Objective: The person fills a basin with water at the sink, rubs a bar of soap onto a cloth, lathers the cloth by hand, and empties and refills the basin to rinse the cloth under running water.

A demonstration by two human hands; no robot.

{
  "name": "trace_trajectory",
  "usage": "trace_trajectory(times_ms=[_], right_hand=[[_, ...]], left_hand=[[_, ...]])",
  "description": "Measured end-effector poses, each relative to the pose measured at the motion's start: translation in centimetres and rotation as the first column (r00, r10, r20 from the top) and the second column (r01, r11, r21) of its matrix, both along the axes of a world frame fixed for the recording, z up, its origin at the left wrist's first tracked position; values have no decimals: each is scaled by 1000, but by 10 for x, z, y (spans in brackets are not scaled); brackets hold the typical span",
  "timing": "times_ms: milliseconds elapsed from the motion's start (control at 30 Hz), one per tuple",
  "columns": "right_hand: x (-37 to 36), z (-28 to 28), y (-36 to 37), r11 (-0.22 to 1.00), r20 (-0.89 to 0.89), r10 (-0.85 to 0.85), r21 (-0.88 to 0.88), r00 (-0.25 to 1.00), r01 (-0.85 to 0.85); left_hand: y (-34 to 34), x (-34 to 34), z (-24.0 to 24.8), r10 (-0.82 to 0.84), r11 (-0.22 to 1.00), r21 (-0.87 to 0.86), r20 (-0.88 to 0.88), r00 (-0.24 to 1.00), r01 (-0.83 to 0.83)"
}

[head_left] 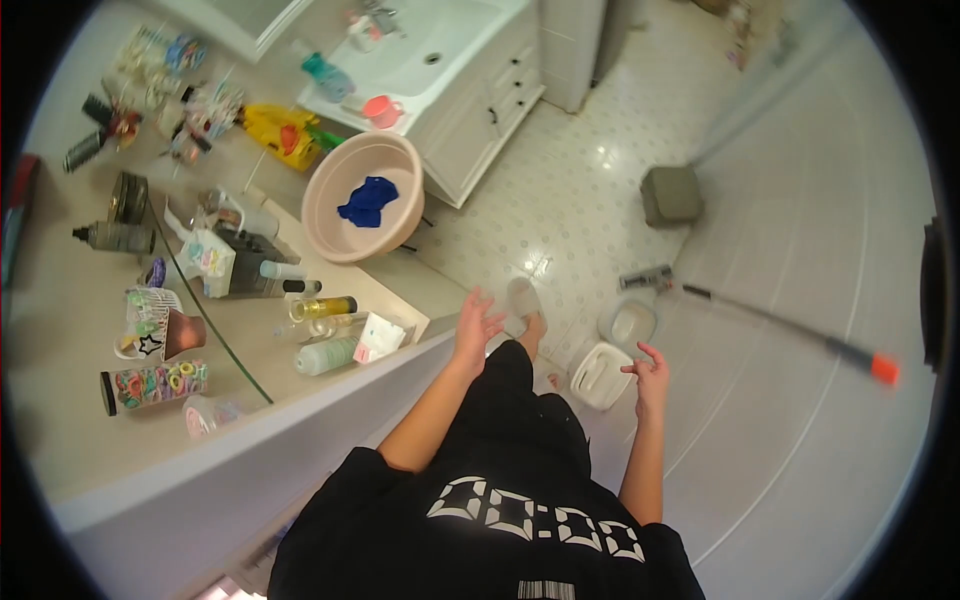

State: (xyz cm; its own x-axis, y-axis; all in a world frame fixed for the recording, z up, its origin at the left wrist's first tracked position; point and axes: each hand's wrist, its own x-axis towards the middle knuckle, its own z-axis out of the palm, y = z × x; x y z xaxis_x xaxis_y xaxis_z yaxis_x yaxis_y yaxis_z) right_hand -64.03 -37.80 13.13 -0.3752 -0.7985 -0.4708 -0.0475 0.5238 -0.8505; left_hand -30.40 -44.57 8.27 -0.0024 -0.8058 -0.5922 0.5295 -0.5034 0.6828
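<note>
We are looking straight down in a bathroom, and both our hands hang free: our left hand [477, 322] is spread with loose fingers, gripping nothing, just past the front edge of the counter [330, 375]; our right hand [650, 375] is open too, fingers lightly curled, holding nothing. The thing nearest to it is a small white lidded bin [601, 375] on the floor, just to the left of the right hand and a little below it in the view, so the right hand is plainly the nearer of the two, while the left hand stands further off across our body. The bin looks squarish with rounded corners, its lid ribbed or slotted, though it is too small to tell more. Just beyond it sits a round white bowl-like container [630, 322], and from near there a long thin pole [780, 325] with an orange tip runs away to the right along the wall tiles, its long axis slanting down to the right. On the left side, the nearest things to our left hand are a small white packet [378, 337] and a pale green bottle [326, 355] lying on its side on the counter, with a pink basin [330, 225] holding a blue cloth [367, 200] further up
</note>
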Motion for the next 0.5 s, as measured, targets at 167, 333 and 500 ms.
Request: trace_trajectory(times_ms=[167,333,500], right_hand=[[38,-16,-168,965,5,250,-80,968,-249],[127,-29,-304,870,98,494,-38,864,-492],[200,6,-412,626,21,779,-73,626,-776]], left_hand=[[-89,41,-11,637,756,149,-390,665,-637],[-163,108,-19,847,437,419,-489,208,-796],[-176,125,-65,905,346,220,-335,263,-912]])
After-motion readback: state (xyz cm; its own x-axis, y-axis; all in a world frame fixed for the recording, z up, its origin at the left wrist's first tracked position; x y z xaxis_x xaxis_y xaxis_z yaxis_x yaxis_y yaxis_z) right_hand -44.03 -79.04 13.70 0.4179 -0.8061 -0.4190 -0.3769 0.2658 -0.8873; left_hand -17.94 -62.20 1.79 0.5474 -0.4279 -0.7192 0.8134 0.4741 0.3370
